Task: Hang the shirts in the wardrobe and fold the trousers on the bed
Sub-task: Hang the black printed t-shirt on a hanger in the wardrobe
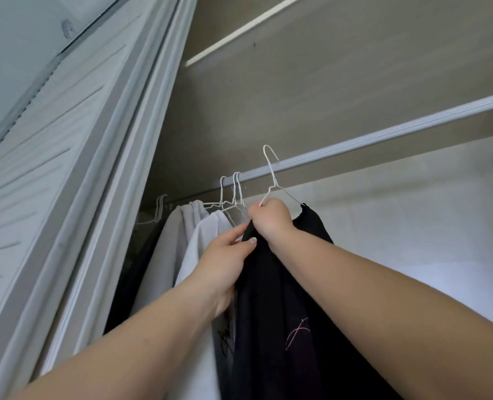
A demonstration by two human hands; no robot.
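Observation:
A black shirt (274, 313) with a thin pink line drawing hangs on a white wire hanger (270, 171). My right hand (271, 219) is closed around the hanger's neck, with its hook raised in front of the grey wardrobe rail (383, 138); whether the hook rests on the rail I cannot tell. My left hand (225, 261) pinches the black shirt's shoulder just below. To the left, a white shirt (199, 249) and a pale grey garment (170, 235) hang on wire hangers from the same rail.
A white louvred wardrobe door (52, 157) stands open at the left. A shelf edge (239, 33) runs above the rail. Several bare wire hangers (160, 207) hang at the rail's far left. The wardrobe's white back wall (412, 212) lies behind the rail's right stretch.

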